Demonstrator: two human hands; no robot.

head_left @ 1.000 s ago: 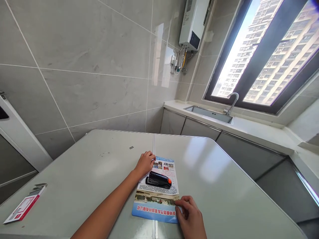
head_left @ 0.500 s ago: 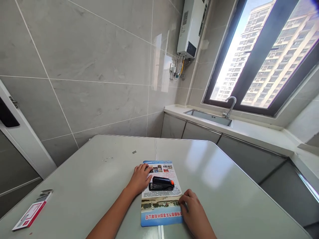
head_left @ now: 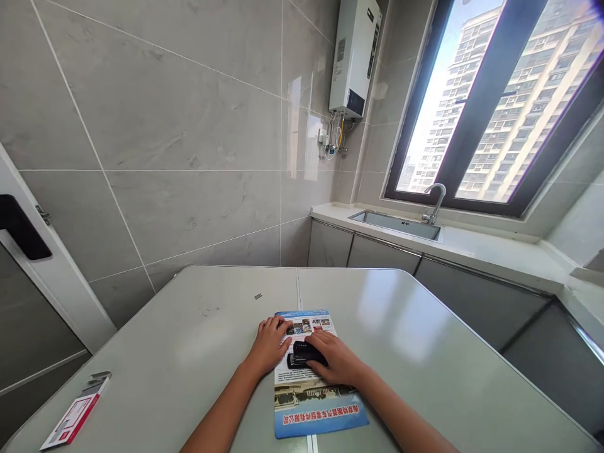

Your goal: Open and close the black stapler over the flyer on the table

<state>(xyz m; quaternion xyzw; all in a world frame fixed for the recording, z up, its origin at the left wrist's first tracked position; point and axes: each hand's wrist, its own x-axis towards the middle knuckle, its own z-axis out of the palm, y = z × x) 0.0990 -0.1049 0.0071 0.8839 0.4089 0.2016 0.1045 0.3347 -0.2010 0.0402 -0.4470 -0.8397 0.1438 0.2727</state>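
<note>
A black stapler [head_left: 300, 353] lies across a printed leaflet [head_left: 321, 418] on the table. My right hand [head_left: 335, 358] is wrapped round the stapler's right part, thumb low and fingers over the top, hiding its orange end. My left hand [head_left: 270, 343] rests on the upper left edge of the leaflet, its fingers spread and flat, just left of the stapler. The leaflet has small photos at its far end and a blue band with red characters near me.
A small strip of staples [head_left: 257, 296] and scattered bits [head_left: 207, 311] lie farther back on the pale table [head_left: 189, 377]. A red and white packet [head_left: 78, 412] is at the left edge. Beyond stand a counter with a sink [head_left: 396, 225] and a tiled wall.
My right hand has moved from the leaflet's lower right edge up onto the stapler and closed round it. My left hand stays on the leaflet. The view has shifted slightly.
</note>
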